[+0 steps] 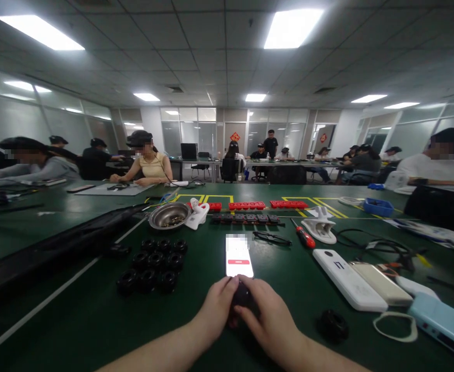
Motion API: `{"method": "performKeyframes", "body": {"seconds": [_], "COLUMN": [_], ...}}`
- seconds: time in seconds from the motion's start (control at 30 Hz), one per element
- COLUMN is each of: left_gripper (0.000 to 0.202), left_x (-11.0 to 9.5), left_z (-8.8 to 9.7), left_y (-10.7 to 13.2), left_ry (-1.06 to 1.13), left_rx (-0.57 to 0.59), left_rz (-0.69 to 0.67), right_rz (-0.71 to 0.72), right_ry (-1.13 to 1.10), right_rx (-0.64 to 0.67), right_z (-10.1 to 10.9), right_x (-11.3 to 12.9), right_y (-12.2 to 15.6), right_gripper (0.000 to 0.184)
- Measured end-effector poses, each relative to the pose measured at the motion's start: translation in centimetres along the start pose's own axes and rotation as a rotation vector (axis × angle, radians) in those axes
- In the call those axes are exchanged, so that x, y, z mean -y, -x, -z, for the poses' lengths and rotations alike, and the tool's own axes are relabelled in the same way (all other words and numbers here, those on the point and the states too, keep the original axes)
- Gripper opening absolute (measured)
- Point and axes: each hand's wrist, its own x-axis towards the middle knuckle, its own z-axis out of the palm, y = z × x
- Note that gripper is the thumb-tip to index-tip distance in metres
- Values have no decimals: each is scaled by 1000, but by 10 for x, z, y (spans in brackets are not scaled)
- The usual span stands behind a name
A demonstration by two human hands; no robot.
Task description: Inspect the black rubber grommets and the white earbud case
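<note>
My left hand (217, 305) and my right hand (271, 312) meet at the middle front of the table. Both close around a small black part (245, 293), mostly covered by my fingers, so its full shape is hidden. Just beyond my fingertips is a phone (239, 256) with a bright white screen and a red button. To the left, several thick black ring-shaped parts (155, 259) are set out in rows. One more black ring-shaped part (333, 325) lies to the right of my right hand.
Beyond the phone are a black strip of parts (248, 219), red trays (247, 205), glasses (272, 238) and a metal bowl (168, 216) of small pieces. On the right lie a screwdriver (306, 236), a white power bank (348, 279) and cables. Several people sit at tables around.
</note>
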Motion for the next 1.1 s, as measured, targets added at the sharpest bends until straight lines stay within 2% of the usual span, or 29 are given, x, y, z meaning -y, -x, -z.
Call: {"method": "performKeyframes", "body": {"seconds": [0.1,0.17,0.2,0.3,0.43,0.57,0.73,0.77,0.9,0.97,1.03,1.1], "left_gripper": [46,42,42,49,56,51,48,51,56,51,45,42], "left_x": [4,6,7,11,16,13,5,5,6,7,6,5], "left_z": [2,4,5,5,5,6,5,5,5,5,5,4], "left_y": [4,5,5,2,-3,0,4,4,2,2,3,4], "left_ry": [18,50,67,104,131,122,70,70,80,80,74,49], "left_rx": [3,-8,-18,-42,-57,-70,-37,-53,-101,-136,-182,-197], "left_rz": [-84,-148,-152,-54,-4,-41,-74,-54,23,-4,-42,-57], "right_rz": [90,43,-4,-131,-122,-51,-95,-70,70,59,-20,-89], "right_ry": [18,-31,-73,-163,-103,-123,-13,7,100,103,89,93], "right_rx": [-19,-47,-54,2,29,19,33,16,-20,-34,-53,-62], "right_z": [-2,-4,-5,-7,-6,-5,-3,-2,4,5,5,3], "right_x": [0,-1,-2,-7,-9,-8,-6,-5,-3,-3,-2,-3], "right_y": [1,1,0,-3,-5,-3,-5,-5,-5,-4,-2,-3], "right_gripper": [53,58,55,24,25,25,16,17,45,50,45,28]}}
